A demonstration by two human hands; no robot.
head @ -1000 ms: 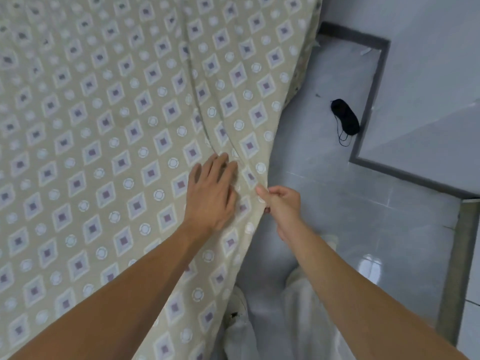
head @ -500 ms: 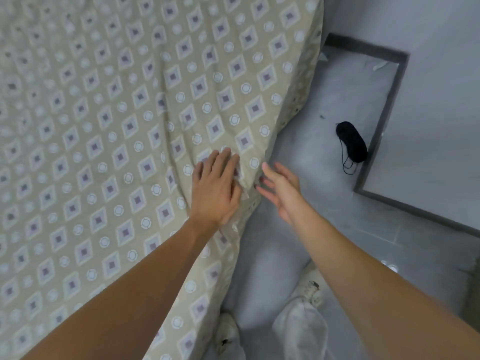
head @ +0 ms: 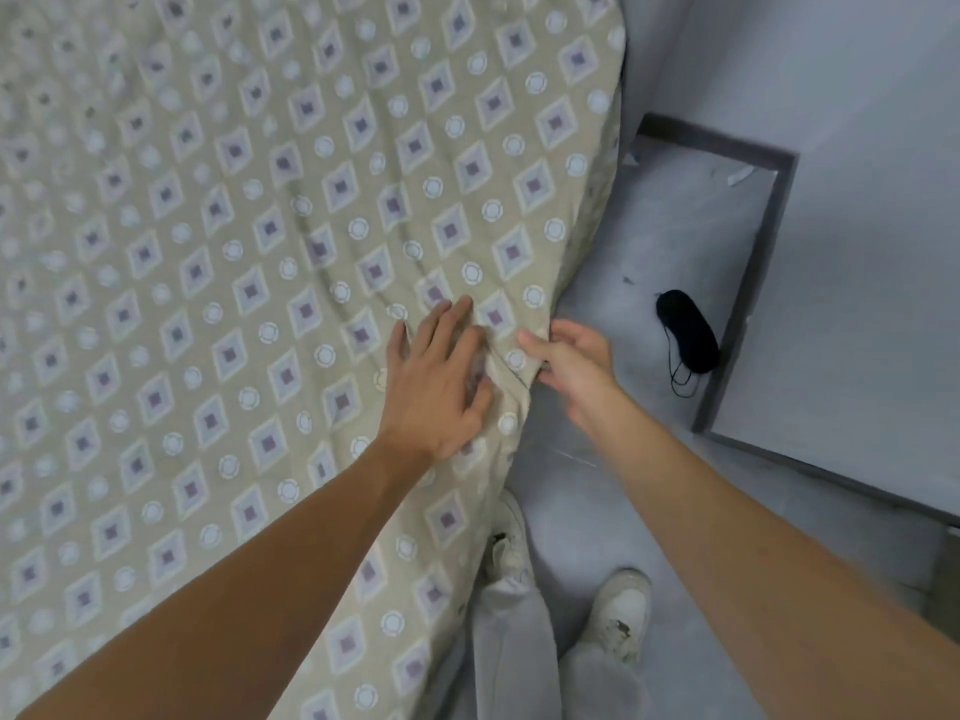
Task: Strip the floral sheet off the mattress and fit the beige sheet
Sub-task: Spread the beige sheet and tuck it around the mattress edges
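Head view: the beige sheet (head: pixel 249 283), printed with purple-centred diamonds and small white rings, covers the mattress and fills the left and middle of the picture, its edge running from the top right down toward the bottom centre. Soft creases run across it toward the hands.

The left hand (head: pixel 439 379) lies palm down on top of the sheet close to that edge, fingers straight and slightly spread, pressing the cloth flat; it holds nothing. Just beside it, at the very edge of the bed, the right hand (head: pixel 569 368) has its thumb on top of the sheet's edge and its fingers curled under it, so it pinches a fold of the cloth where it drops over the side. The right hand is somewhat blurred.

Beside the bed is a pale grey tiled floor (head: pixel 665 241). A small black object with a thin cord (head: pixel 687 337) lies on it, well apart from the hands and near a dark strip that borders a lighter grey surface at right. Below, the person's two white shoes (head: pixel 621 613) and light grey trouser legs (head: pixel 511 646) stand on the floor right against the side of the bed.
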